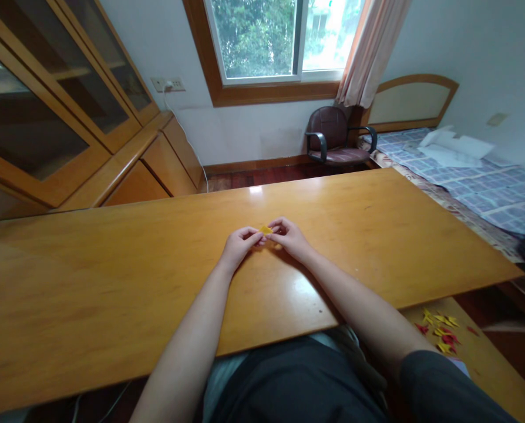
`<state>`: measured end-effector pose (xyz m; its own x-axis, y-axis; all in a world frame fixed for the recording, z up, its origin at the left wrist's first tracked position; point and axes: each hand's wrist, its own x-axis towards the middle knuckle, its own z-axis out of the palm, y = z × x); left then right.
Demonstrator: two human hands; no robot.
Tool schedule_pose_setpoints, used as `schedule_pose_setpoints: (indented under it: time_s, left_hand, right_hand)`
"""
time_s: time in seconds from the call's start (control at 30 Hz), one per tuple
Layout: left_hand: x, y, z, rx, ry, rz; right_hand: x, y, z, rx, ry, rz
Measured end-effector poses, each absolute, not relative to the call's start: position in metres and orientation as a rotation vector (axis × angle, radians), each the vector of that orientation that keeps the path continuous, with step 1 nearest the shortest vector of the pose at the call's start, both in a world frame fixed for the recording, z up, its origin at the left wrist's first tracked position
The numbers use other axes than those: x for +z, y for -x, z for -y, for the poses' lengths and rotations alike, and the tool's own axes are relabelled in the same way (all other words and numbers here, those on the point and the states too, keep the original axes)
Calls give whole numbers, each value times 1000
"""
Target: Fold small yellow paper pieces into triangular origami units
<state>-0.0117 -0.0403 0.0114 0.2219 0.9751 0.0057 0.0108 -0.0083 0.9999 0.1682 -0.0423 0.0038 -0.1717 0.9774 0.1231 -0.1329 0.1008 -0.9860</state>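
Note:
A small piece of folded yellow paper (265,230) is held just above the wooden table (113,282), between my two hands. My left hand (241,245) pinches its left side with thumb and fingers. On the other side, my right hand (289,238) grips the paper's right edge between thumb and forefinger. The fingertips hide part of the paper, so its full shape cannot be made out.
Several yellow and red folded paper pieces (441,329) lie on a lower wooden surface at right. Beyond the table are a brown armchair (333,132) and a bed (487,188). A glass-fronted cabinet (125,170) borders the left side.

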Motion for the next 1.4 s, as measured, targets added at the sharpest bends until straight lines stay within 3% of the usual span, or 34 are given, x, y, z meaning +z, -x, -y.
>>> schedule_pose_setpoints:
  time_s: [1.4]
  left_hand:
    - [9,9,44,984,-1350,-1109]
  right_hand:
    - [-4,-167,38,1227,975,1367]
